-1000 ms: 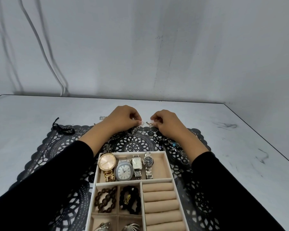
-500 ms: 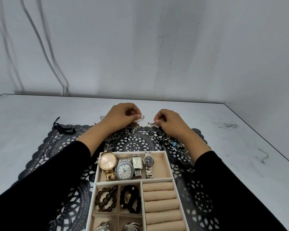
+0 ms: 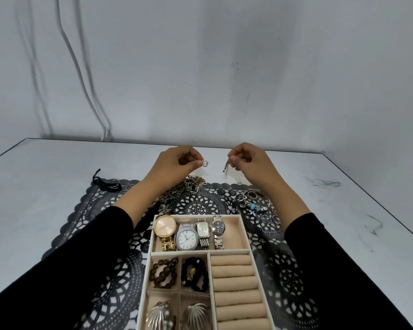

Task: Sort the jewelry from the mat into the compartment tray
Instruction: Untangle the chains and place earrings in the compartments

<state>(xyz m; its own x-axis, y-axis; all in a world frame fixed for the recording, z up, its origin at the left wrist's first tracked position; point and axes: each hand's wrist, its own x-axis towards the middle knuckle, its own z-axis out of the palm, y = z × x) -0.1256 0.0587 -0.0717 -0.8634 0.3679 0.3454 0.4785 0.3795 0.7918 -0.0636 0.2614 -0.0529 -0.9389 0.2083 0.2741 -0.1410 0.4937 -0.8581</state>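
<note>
Over the far edge of the mat (image 3: pixel 200 203), left hand (image 3: pixel 174 163) pinches a small silver piece (image 3: pixel 205 163), right hand (image 3: pixel 250 163) pinches a dangling piece (image 3: pixel 226 167) hanging vertically; compartment tray (image 3: pixel 153 234) lies bodyward, about equally near both.

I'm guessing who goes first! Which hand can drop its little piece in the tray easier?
Probably the right hand. Its dangly piece hangs on the side of the tray with bare ring rolls; the left hand, pinching a small silver piece, is on the side holding bracelets.
</note>
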